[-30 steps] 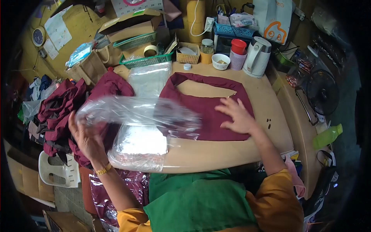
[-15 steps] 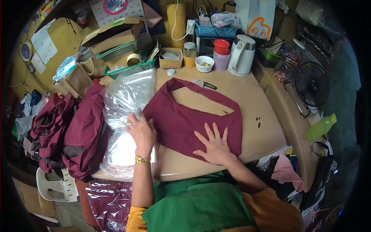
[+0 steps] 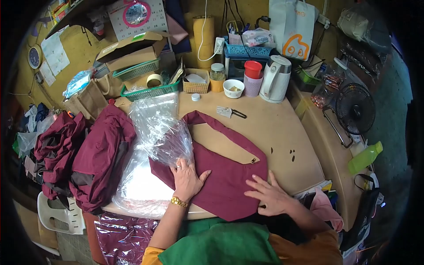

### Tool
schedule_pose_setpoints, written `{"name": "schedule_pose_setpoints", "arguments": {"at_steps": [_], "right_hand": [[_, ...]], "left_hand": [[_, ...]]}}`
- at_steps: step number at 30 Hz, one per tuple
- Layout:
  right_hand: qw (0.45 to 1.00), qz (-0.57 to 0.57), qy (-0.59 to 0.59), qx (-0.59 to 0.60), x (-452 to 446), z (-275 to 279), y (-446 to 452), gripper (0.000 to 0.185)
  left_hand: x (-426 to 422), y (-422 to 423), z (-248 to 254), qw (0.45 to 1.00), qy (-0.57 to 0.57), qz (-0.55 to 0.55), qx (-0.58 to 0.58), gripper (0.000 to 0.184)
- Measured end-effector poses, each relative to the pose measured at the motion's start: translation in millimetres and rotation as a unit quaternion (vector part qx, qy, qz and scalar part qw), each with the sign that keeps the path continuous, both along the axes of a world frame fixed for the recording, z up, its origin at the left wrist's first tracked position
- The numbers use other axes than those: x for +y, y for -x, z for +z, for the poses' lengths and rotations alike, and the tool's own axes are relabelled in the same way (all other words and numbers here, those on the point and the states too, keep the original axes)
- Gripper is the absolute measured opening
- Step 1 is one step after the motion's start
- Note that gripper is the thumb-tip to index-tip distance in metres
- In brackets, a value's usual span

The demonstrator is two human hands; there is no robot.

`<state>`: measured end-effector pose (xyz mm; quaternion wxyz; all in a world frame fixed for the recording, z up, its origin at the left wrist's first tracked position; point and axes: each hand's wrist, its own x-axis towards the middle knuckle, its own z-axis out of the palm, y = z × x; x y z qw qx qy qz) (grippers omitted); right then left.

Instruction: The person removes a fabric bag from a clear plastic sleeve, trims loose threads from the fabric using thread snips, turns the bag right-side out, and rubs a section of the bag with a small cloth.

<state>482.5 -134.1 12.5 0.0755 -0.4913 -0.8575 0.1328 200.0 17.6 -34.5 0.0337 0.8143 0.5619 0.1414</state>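
A maroon fabric bag [image 3: 225, 176] with a wide strap loop lies flat on the table before me. My left hand [image 3: 187, 180] is over its left part, the fingertips closed on the lower edge of a clear plastic bag [image 3: 170, 137] and the thumb out to the side. That plastic is bunched up and covers the maroon bag's upper left. At the lower right edge of the fabric is my right hand [image 3: 271, 195], its fingers spread. More clear plastic bags [image 3: 141, 190] lie flat to the left.
Maroon bags [image 3: 104, 154] are heaped at the left. Small snippers [image 3: 232, 112] lie beyond the strap. Along the back stand a green basket [image 3: 152, 92], a white bowl [image 3: 233, 90], a red-lidded cup [image 3: 253, 79] and a white kettle [image 3: 274, 81]. A fan [image 3: 354, 108] is at the right.
My left hand has brought a plastic bag rightward over the maroon bag. The maroon bag has shifted toward me. My right hand has slid right and down to its edge.
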Motion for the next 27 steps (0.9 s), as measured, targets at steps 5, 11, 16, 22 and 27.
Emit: {"name": "schedule_pose_setpoints", "arguments": {"at_steps": [5, 11, 16, 22, 27], "right_hand": [[0.996, 0.038, -0.072, 0.020, -9.6, -39.7, 5.9, 0.056], [0.979, 0.015, 0.023, 0.204, 20.4, 41.0, 0.5, 0.034], [0.878, -0.257, -0.026, 0.402, 177.4, -3.8, -35.3, 0.024], [0.915, -0.232, 0.188, 0.272, 260.2, -29.5, -3.7, 0.042], [0.932, -0.235, 0.089, 0.262, 229.8, -12.0, 18.8, 0.049]], "left_hand": [[-30.9, -2.9, -0.3, 1.000, -0.004, 0.003, 0.030, 0.104], [-36.7, 4.3, -3.1, 1.000, -0.004, -0.029, 0.007, 0.111], [-39.1, 4.6, -1.5, 0.998, -0.047, -0.045, 0.011, 0.107], [-17.4, 8.1, 28.0, 0.982, -0.008, -0.028, -0.184, 0.048], [49.2, -17.3, 41.2, 0.815, 0.289, -0.027, -0.502, 0.051]]}}
